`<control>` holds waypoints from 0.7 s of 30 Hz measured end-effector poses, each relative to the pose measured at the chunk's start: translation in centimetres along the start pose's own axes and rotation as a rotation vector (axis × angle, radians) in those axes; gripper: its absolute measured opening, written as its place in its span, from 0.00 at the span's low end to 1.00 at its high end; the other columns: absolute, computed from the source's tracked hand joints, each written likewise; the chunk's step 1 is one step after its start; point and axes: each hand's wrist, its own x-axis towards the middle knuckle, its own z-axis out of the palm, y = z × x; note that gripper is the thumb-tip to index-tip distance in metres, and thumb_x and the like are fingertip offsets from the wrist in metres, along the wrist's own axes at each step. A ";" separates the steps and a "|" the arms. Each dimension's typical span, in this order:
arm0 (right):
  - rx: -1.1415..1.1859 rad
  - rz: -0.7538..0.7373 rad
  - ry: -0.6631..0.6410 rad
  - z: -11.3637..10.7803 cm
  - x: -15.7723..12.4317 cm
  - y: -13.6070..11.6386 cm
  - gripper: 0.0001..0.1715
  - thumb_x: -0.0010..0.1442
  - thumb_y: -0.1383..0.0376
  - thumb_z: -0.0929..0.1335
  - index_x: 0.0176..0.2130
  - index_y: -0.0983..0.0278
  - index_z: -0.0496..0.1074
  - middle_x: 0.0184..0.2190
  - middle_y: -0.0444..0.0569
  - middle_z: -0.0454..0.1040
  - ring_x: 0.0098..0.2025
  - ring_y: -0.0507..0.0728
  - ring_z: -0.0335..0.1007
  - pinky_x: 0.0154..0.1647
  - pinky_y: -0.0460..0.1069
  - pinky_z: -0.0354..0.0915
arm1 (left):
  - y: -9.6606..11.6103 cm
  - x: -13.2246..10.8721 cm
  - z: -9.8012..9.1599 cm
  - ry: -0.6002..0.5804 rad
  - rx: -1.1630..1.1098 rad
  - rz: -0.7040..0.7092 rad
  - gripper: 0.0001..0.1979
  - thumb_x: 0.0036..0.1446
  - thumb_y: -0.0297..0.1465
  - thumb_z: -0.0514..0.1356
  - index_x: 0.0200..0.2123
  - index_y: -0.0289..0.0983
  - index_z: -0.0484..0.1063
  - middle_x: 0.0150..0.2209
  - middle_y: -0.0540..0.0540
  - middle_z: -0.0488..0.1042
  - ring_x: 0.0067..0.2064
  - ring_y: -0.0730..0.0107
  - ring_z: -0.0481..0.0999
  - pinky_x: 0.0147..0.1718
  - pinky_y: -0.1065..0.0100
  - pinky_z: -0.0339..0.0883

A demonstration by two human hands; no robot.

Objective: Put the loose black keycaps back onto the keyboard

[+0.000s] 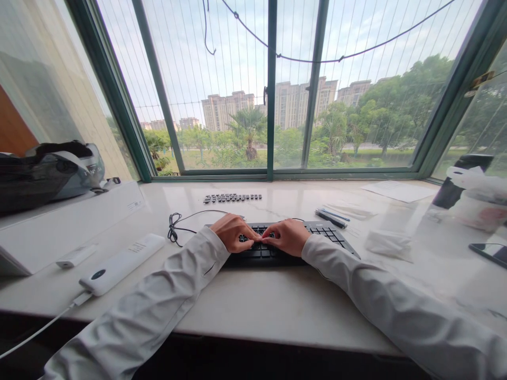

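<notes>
A black keyboard [273, 257] lies on the white marble-patterned sill, its front edge towards me. My left hand [233, 234] rests over its left part, and my right hand [288, 237] over its middle. The fingertips of both hands meet at the keys, thumbs and forefingers pressed together. Whatever they pinch is hidden or too small to name. Between and above the hands, part of the key area looks bare of caps. Behind the keyboard, loose black keycaps [233, 198] stand in rows on the sill.
A coiled black cable [174, 228] lies left of the keyboard. Nearer me is a white power bank [122, 264] with a plugged-in cord. Pens or slim tools [331, 217], a crumpled clear plastic bag [388, 244] and a phone [491, 252] lie to the right. A window rises behind.
</notes>
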 end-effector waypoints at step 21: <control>-0.043 0.012 0.012 -0.2 -0.1 -0.5 0.16 0.54 0.47 0.67 0.38 0.48 0.78 0.27 0.40 0.77 0.30 0.52 0.70 0.28 0.45 0.53 | 1.2 0.0 -0.1 0.042 0.206 0.074 0.15 0.48 0.29 0.57 0.39 0.46 0.79 0.38 0.52 0.80 0.37 0.68 0.79 0.29 0.72 0.66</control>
